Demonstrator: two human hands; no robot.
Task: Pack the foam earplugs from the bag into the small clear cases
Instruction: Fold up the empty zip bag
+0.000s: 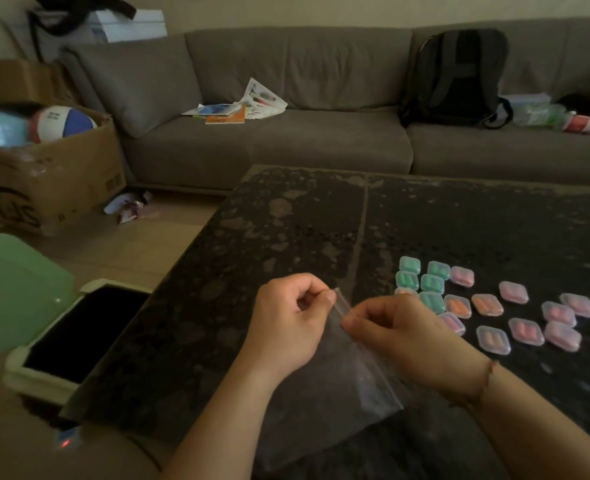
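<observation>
Here, nearest the camera, both hands hold a clear plastic bag above the dark speckled worktop. The left hand pinches the bag's top edge between thumb and curled fingers; the right hand pinches the same edge just beside it, its fingers curled too. The bag hangs down from that edge toward 6 o'clock; whether any earplugs lie inside it cannot be told.

At about 2 o'clock from the hands, small clear cases lie closed in a loose group on the worktop. The teal ones cluster nearest the right hand, with orange and pink ones spreading away toward 3 o'clock.

Left of the worktop, at 9 o'clock, sit a green lid and an open dark-lined box. Farther off, at 12 o'clock, a grey sofa carries papers and a dark backpack. A cardboard box with a ball stands at 10 o'clock.
</observation>
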